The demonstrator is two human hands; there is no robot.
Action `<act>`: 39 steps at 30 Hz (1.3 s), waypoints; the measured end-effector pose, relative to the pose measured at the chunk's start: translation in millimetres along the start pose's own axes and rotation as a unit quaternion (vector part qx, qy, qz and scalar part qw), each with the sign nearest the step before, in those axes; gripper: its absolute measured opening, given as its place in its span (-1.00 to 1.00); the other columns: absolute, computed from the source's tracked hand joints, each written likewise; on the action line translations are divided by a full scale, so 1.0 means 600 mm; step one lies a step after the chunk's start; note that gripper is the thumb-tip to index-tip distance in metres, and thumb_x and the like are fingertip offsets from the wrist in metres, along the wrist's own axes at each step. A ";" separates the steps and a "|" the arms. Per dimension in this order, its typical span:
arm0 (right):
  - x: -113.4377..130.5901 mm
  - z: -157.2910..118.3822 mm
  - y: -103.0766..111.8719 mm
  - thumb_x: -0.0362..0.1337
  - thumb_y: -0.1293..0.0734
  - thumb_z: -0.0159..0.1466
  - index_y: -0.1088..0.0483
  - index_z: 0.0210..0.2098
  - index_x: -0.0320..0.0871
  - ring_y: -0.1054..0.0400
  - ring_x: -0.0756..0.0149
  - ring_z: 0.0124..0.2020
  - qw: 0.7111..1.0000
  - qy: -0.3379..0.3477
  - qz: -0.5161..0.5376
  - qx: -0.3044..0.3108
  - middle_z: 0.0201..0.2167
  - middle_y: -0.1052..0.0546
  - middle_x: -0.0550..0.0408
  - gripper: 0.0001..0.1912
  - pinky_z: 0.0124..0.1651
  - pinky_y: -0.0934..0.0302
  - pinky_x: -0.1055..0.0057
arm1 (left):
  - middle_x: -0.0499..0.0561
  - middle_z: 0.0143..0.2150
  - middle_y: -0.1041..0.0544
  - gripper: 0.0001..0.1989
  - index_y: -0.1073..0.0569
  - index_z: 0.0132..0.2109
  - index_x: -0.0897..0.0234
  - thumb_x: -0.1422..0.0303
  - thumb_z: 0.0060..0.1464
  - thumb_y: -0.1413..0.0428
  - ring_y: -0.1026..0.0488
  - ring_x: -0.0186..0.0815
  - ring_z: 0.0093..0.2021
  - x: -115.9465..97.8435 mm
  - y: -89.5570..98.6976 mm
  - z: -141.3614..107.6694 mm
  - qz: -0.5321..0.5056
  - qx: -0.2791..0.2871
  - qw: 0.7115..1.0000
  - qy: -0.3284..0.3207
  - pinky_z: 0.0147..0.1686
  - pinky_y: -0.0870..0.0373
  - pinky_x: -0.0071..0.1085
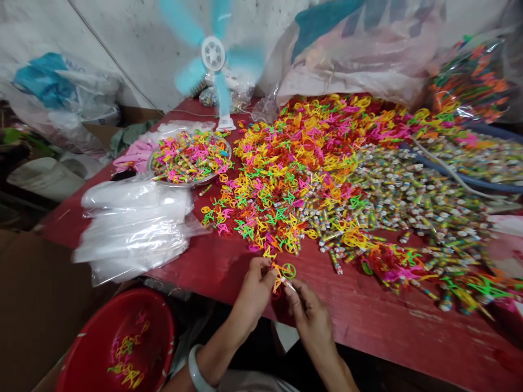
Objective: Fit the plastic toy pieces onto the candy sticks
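Observation:
Near the front edge of the red table, my left hand (253, 294) pinches an orange plastic toy piece (278, 279). A green ring-shaped piece (289, 270) shows just beside it; I cannot tell whether the two are joined. Between thumb and fingers, my right hand (314, 316) grips a small tube (290, 285), its white end against the orange piece. Just beyond both hands spreads a heap of bright plastic toy pieces (261, 190) in yellow, pink, green, orange and red. To its right lies a pile of small printed tubes (400, 190).
Clear plastic bags (134, 234) lie stacked at left, below a round tray (153, 169) of mixed pieces. A fan (213, 53) spins at the back. On the floor stands a red basin (85, 348) with some pieces inside. A blue basin (502, 187) of tubes sits at right.

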State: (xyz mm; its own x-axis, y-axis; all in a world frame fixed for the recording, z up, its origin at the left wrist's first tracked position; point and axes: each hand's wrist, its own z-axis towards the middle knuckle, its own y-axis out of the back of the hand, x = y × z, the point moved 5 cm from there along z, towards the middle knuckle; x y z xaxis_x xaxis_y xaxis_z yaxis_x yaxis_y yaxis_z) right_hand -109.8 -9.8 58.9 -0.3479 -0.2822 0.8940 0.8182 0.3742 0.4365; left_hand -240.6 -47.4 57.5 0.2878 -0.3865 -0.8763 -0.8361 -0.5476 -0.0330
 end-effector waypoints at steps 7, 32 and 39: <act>-0.014 0.005 -0.012 0.06 -0.23 0.26 -0.46 -0.25 -0.19 -0.23 0.42 -0.66 0.983 -0.131 0.124 0.045 -0.64 -0.36 0.20 -0.58 -0.59 -0.16 0.51 | -0.12 -0.43 -0.26 -0.78 -0.30 -0.37 0.25 0.17 0.03 -0.02 -0.19 -0.37 -0.38 0.002 -0.006 0.002 0.017 0.053 0.998 -0.039 -0.32 -0.14 -0.41; 0.006 -0.014 -0.008 -0.08 -0.23 0.30 -0.52 -0.19 -0.13 -0.51 0.22 -0.28 0.992 -0.055 0.102 0.057 -0.29 -0.61 0.01 -0.68 -0.21 -0.41 0.40 | -0.05 -0.37 -0.28 -0.82 -0.17 -0.39 0.18 0.23 0.14 0.11 -0.26 -0.28 -0.31 0.000 -0.019 -0.004 0.132 0.074 0.981 -0.120 -0.23 -0.24 -0.34; -0.034 0.042 0.094 -0.02 -0.23 0.29 -0.50 -0.23 -0.15 -0.48 0.14 -0.36 0.996 -0.014 -0.077 -0.044 -0.34 -0.58 -0.05 -0.64 -0.29 -0.37 0.28 | 0.13 -0.13 -0.38 -0.85 -0.35 -0.17 0.27 0.37 0.21 0.09 -0.32 -0.16 -0.06 -0.031 -0.004 0.012 0.321 -0.037 0.912 -0.254 0.00 -0.29 -0.15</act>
State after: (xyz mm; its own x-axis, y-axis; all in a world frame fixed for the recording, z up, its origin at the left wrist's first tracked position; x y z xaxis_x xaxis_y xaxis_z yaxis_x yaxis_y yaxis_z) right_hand -68.3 39.5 68.1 -0.4843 -0.3052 0.8200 0.7903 0.2495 0.5596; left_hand -247.4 -33.5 70.4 -0.5188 -0.2614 -0.8139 -0.7166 -0.3861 0.5808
